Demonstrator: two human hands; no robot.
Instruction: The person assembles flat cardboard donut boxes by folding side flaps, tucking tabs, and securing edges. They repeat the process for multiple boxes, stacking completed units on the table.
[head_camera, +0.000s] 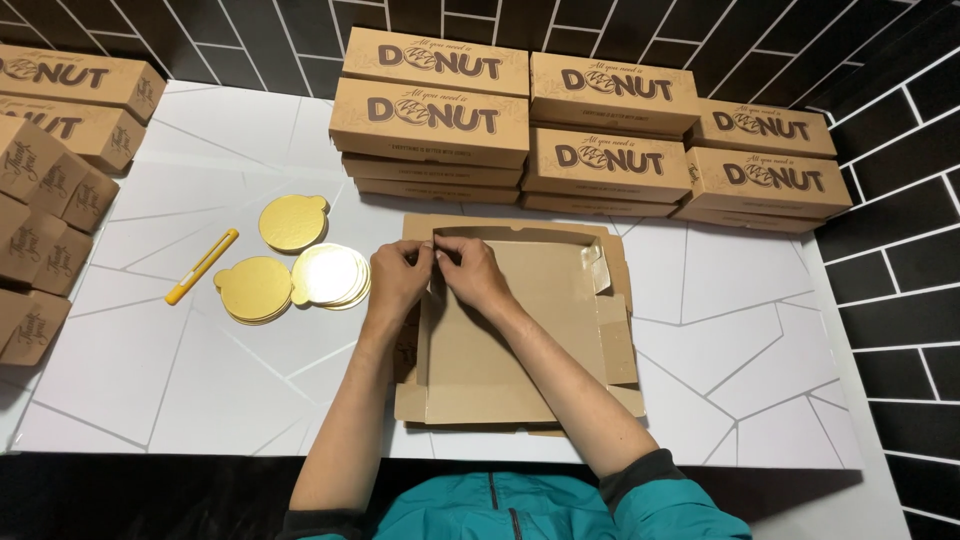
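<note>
A flat brown cardboard box blank (520, 340) lies partly folded on the white table in front of me. Its far wall (520, 234) stands up, and the right side flap (598, 265) is half raised. My left hand (398, 277) and my right hand (468, 270) meet at the box's far left corner, both pinching the cardboard edge there with the fingertips touching. My forearms stretch over the blank's left half and hide part of it.
Finished brown printed boxes (590, 130) are stacked along the back, more (60, 110) at the left edge. Gold round cake boards (292, 222) lie in three small piles left of the blank, next to a yellow utility knife (202, 265). Black tiled wall behind.
</note>
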